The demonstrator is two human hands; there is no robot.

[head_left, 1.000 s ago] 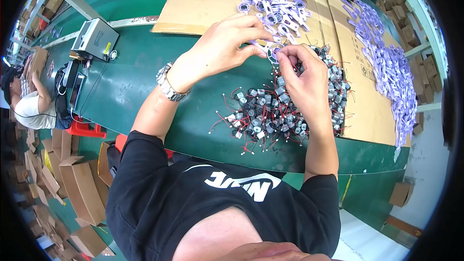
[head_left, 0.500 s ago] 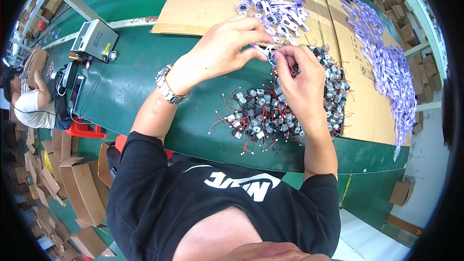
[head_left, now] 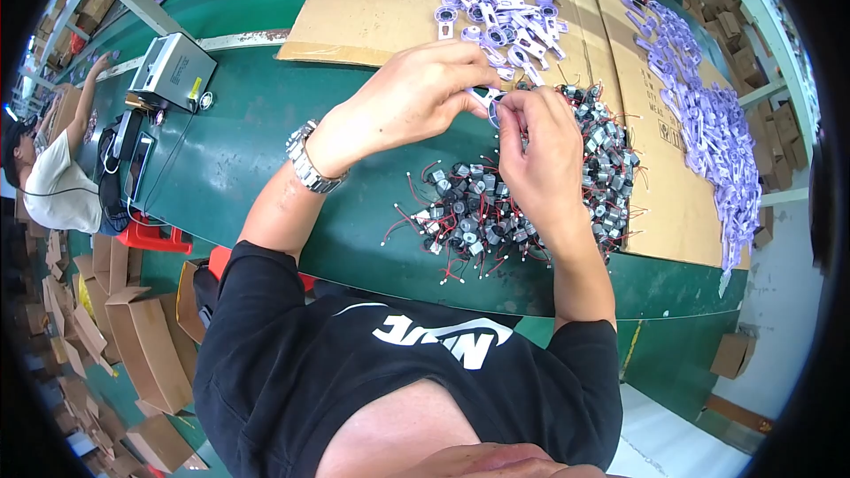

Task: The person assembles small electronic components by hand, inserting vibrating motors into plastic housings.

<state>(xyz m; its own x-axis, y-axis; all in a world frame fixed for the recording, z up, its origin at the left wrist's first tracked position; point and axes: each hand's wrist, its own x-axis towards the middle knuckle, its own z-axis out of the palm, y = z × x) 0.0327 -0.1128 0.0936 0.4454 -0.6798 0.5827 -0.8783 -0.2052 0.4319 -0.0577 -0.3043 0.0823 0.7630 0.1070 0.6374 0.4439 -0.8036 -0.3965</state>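
A small purple-and-white plastic casing (head_left: 492,110) with a round end is pinched between my two hands. My left hand (head_left: 412,97), with a metal watch on the wrist, grips its straight end between thumb and fingers. The fingertips of my right hand (head_left: 547,146) are closed on the round end and hide part of it. Right below lies a heap of small motors (head_left: 474,212) with red and black wires, partly covered by my right hand and forearm. Beyond my hands, a pile of similar purple-and-white casings (head_left: 509,22) rests on a flat cardboard sheet (head_left: 354,4).
More purple casings (head_left: 708,137) form a long heap along the right of the cardboard. A grey box-shaped device (head_left: 175,71) with a cable stands on the green table (head_left: 257,146) at left. Another person (head_left: 66,173) is at far left, near a red stool (head_left: 152,235).
My right hand has shifted slightly left and turned around the casing's round end, while my left hand stays nearly in place. The person at far left has stretched an arm forward.
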